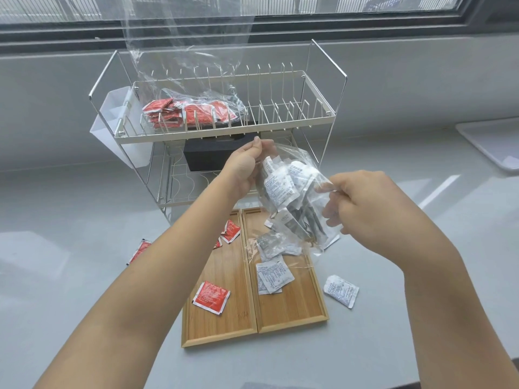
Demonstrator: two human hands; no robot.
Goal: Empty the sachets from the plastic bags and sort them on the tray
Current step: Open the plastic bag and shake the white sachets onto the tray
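Observation:
My left hand (pixel 245 164) pinches the top corner of a clear plastic bag (pixel 295 197) full of white sachets, and my right hand (pixel 362 203) grips its other side. The bag hangs tilted above a two-compartment wooden tray (pixel 295 313). White sachets (pixel 273 275) lie in the right compartment, red sachets (pixel 210 297) in the left. One white sachet (pixel 341 290) lies on the counter right of the tray, and a red sachet (pixel 139 250) lies on the counter to its left. A second clear bag of red sachets (pixel 191 113) rests on the rack's upper shelf.
A two-tier wire dish rack (pixel 323 119) stands behind the tray, with a white plastic cup holder (pixel 118 122) on its left end and a black box (pixel 213 155) on the lower shelf. A white tray (pixel 494 144) sits at the far right edge of the grey counter.

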